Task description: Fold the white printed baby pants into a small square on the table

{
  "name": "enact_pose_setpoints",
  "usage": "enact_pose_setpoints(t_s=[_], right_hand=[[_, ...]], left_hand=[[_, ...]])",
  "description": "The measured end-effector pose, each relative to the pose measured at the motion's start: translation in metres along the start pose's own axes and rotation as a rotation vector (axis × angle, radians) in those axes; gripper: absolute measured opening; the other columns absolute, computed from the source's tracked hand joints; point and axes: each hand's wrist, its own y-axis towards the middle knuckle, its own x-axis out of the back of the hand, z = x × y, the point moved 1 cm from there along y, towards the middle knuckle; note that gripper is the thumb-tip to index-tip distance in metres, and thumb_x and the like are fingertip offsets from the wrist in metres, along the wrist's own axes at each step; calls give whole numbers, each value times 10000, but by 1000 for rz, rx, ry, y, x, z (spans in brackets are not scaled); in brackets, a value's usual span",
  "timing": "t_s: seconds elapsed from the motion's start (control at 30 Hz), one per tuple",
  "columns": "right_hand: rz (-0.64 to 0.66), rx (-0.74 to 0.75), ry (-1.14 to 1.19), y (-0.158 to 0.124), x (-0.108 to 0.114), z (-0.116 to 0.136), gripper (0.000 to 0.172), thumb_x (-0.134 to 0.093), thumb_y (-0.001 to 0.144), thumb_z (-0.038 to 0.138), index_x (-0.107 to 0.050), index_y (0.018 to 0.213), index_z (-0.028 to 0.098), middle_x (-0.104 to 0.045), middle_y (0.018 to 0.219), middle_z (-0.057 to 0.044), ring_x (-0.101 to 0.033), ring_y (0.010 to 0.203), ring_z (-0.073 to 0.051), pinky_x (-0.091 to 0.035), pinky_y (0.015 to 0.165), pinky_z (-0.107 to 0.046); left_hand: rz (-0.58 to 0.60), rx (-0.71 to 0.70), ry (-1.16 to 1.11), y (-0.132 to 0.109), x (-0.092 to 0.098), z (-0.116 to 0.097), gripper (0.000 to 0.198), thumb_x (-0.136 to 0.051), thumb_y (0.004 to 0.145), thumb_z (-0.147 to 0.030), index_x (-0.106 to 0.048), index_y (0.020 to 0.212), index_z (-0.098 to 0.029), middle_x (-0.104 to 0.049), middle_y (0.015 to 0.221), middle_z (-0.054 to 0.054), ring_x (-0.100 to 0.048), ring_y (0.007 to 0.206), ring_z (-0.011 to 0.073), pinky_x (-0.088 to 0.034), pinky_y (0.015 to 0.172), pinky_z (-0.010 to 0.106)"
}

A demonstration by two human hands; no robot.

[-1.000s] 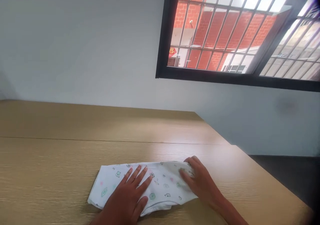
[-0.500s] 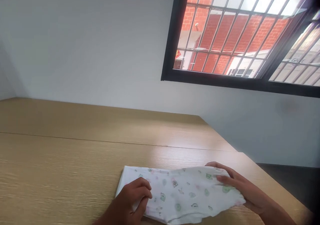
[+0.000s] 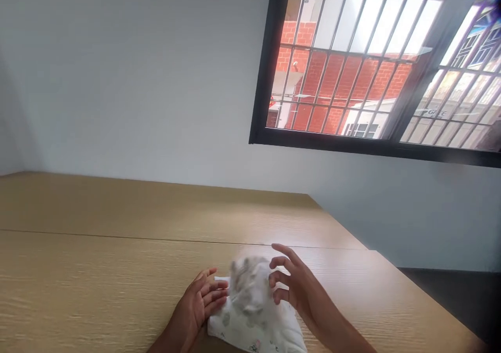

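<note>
A white cloth point(image 3: 270, 324) printed with small green, grey and pink figures lies bunched and folded over on the table. Its upper middle is smeared by motion, so the layers there cannot be made out. At the cloth's left edge is my left hand point(image 3: 195, 301), open, its fingers stretched toward the fabric. My right hand point(image 3: 299, 285) hovers at the right side, fingers spread and bent, with nothing visibly gripped. Whether either hand's fingertips touch the cloth I cannot tell.
The light wooden table point(image 3: 97, 280) has a seam running across it. Its right edge point(image 3: 422, 295) slants down toward the front. Behind stands a pale wall point(image 3: 136, 81) with a dark-framed, barred window point(image 3: 340, 140) at upper right.
The cloth's right part has been brought leftward over the rest, making it narrower. My right hand moved left and let go; my left hand uncurled and now lies beside the cloth.
</note>
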Motion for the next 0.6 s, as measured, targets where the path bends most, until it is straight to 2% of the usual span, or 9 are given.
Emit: enact_pose_setpoints(t_s=[0.07, 0.13, 0.2, 0.27, 0.33, 0.4, 0.47, 0.53, 0.6], right_hand=[[27, 105, -147, -4, -9, -11, 379, -658, 1006, 532, -537, 1280, 299, -472, 966, -48, -517, 761, -240, -487, 584, -302], [12, 200, -406, -11, -5, -23, 251, -585, 1048, 453, -545, 1222, 278, -477, 906, -34, -503, 737, -231, -470, 618, -307], [26, 291, -655, -18, 3, -35, 138, -534, 1039, 339, -558, 1147, 257, -508, 939, -41, -518, 791, -237, -466, 701, -325], [89, 384, -838, -23, 11, -44, 146, -526, 974, 231, -565, 1113, 250, -517, 1047, -54, -537, 899, -245, -465, 786, -334], [163, 437, -924, -25, 16, -49, 233, -512, 913, 176, -560, 1129, 251, -502, 1130, -55, -529, 1000, -252, -463, 845, -337], [221, 434, -961, -25, 18, -52, 262, -495, 897, 164, -554, 1138, 245, -500, 1138, -55, -515, 1038, -258, -457, 884, -354], [255, 418, -982, -23, 19, -52, 265, -492, 891, 161, -554, 1140, 225, -496, 1142, -66, -498, 1048, -272, -450, 902, -384], [288, 411, -1032, -23, 19, -53, 320, -534, 844, 115, -556, 1151, 203, -489, 1166, -81, -480, 1060, -290, -443, 915, -410], [317, 396, -1118, -25, 19, -57, 418, -620, 758, 28, -561, 1143, 179, -493, 1166, -91, -476, 1054, -308, -444, 917, -429]], left_hand=[[-13, 32, -34, 1, -2, -1, 1123, -723, 620, -786, -212, 1383, -140, -561, 1195, 187, -520, 1165, 354, -463, 954, 425], [-25, 37, 15, 1, -2, 1, 1142, -735, 613, -800, -206, 1386, -147, -541, 1225, 187, -500, 1190, 359, -471, 930, 402], [-32, -18, 138, 0, 1, 8, 1053, -753, 679, -721, -230, 1377, -132, -512, 1256, 200, -485, 1207, 346, -461, 946, 374], [-13, -130, 319, -1, 7, 17, 920, -729, 759, -589, -239, 1380, -118, -448, 1319, 218, -449, 1246, 326, -448, 994, 371], [-20, -303, 601, -4, 12, 22, 752, -642, 826, -465, -265, 1386, -134, -391, 1370, 208, -409, 1279, 312, -417, 1057, 420], [-48, -557, 978, -9, 12, 19, 579, -515, 886, -363, -302, 1393, -180, -379, 1385, 172, -393, 1287, 317, -415, 1061, 513], [-58, -832, 1353, -14, 6, 11, 474, -397, 916, -250, -351, 1384, -193, -391, 1380, 152, -378, 1294, 324, -455, 1017, 553], [1, -1041, 1594, -17, -6, 3, 436, -341, 899, -137, -424, 1327, -153, -408, 1373, 148, -365, 1310, 309, -485, 1005, 491], [111, -1211, 1698, -18, -16, 3, 394, -310, 870, -38, -523, 1188, -127, -475, 1317, 124, -378, 1311, 260, -423, 1074, 385]])
